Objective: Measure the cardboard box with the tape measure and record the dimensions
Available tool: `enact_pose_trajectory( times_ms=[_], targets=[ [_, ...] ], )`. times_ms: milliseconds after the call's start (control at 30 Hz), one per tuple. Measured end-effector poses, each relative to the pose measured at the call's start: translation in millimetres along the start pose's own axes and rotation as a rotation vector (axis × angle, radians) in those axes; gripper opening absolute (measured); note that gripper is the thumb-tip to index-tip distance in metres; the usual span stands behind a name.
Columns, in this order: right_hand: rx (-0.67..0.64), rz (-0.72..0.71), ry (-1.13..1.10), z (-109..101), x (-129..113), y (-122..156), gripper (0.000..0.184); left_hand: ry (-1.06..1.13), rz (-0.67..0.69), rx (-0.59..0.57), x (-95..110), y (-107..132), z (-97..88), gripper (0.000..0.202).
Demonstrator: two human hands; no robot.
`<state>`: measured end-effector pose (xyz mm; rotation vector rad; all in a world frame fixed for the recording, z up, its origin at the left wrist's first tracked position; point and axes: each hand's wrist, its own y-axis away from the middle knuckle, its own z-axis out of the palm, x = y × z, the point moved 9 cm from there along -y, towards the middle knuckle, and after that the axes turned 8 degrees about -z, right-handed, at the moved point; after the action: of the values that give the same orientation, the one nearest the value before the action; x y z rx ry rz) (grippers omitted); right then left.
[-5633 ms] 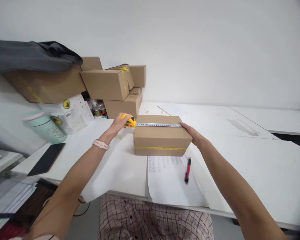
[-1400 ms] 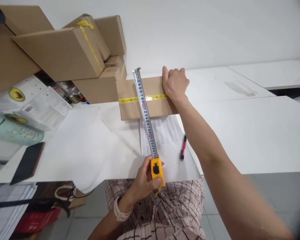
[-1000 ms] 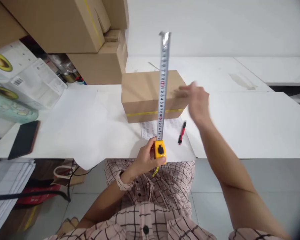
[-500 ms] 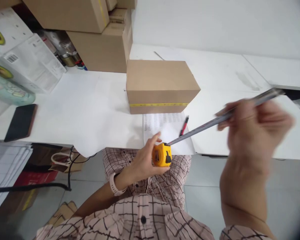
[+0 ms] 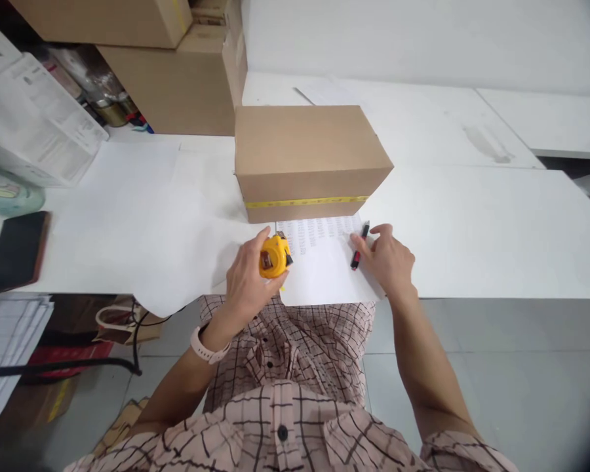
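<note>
My left hand [image 5: 248, 278] is wrapped round a yellow tape measure [image 5: 274, 256] with its blade drawn in, held just above the table's near edge. My right hand [image 5: 386, 259] rests on a printed sheet of paper [image 5: 324, 262], its fingers closing on a red and black pen [image 5: 358, 247] that lies there. Behind both stands a brown cardboard box [image 5: 307, 157] with a yellow tape band along its front face.
More cardboard boxes [image 5: 177, 78] are stacked at the back left beside a white printed carton [image 5: 34, 124]. A dark phone [image 5: 14, 252] lies at the left edge, a mint bottle [image 5: 4, 196] behind it. The white table [image 5: 472, 223] stretches to the right.
The tape blade, stretched over the box and then swung right, has gone back into its case. My right hand let go of the blade and dropped onto the pen.
</note>
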<state>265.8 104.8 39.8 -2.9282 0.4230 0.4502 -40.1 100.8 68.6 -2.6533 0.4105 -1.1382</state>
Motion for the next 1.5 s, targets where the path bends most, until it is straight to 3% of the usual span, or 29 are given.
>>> enact_pose_trajectory(
  times_ms=[133,233,300,367,433,500,600,700,767,900,1000,1233,1400,1500],
  targets=[
    [-0.07,-0.111,0.049,16.0,-3.9,-13.5,0.043,-0.228,0.043,-0.022,-10.1,-19.9,8.8,0.065],
    [-0.058,-0.14,-0.056,9.4,-2.1,-14.3,0.038,-0.294,0.114,-0.052,-8.1,-23.8,18.0,0.049],
    [-0.009,-0.105,-0.307,-2.9,2.9,-10.0,0.034,-0.305,0.195,0.011,3.5,-19.1,17.5,0.043],
    [-0.002,-0.069,-0.696,-11.1,2.6,-1.7,0.033,-0.267,0.31,0.042,21.7,-7.7,21.3,0.043],
    [-0.037,-0.092,-1.051,-16.6,-10.3,8.3,0.034,-0.209,0.43,-0.045,40.1,7.7,37.5,0.044],
    [-0.08,-0.158,-1.225,-21.5,-29.4,17.3,0.035,-0.199,0.496,-0.211,50.9,22.1,62.8,0.051],
    [-0.042,-0.189,-1.194,-26.7,-46.1,23.2,0.034,-0.304,0.495,-0.444,50.3,35.6,97.6,0.077],
    [0.145,-0.149,-1.124,-32.7,-46.0,21.4,0.027,-0.384,0.488,-0.541,46.0,38.5,109.4,0.086],
    [0.183,-0.108,-1.12,-24.7,-47.9,18.9,0.037,-0.392,0.491,-0.552,45.9,37.4,108.7,0.085],
    [-0.1,-0.083,-1.084,24.9,-70.5,13.8,0.049,-0.387,0.469,-0.557,45.6,35.7,107.0,0.08],
    [-0.121,-0.08,-1.027,45.4,-73.6,10.2,0.044,-0.379,0.456,-0.552,45.5,35.5,107.9,0.078],
    [-0.12,-0.047,-1.027,56.1,-67.2,3.7,0.032,-0.397,0.46,-0.532,46.4,36.3,108.7,0.077],
    [0.036,-0.026,-0.906,50.1,-57.9,3.2,0.038,-0.411,0.463,-0.538,45.5,37.3,109.6,0.077],
    [0.044,-0.044,-0.88,50.1,-60.2,4.6,0.037,-0.406,0.46,-0.548,44.2,37.8,110.7,0.077]
  ],
)
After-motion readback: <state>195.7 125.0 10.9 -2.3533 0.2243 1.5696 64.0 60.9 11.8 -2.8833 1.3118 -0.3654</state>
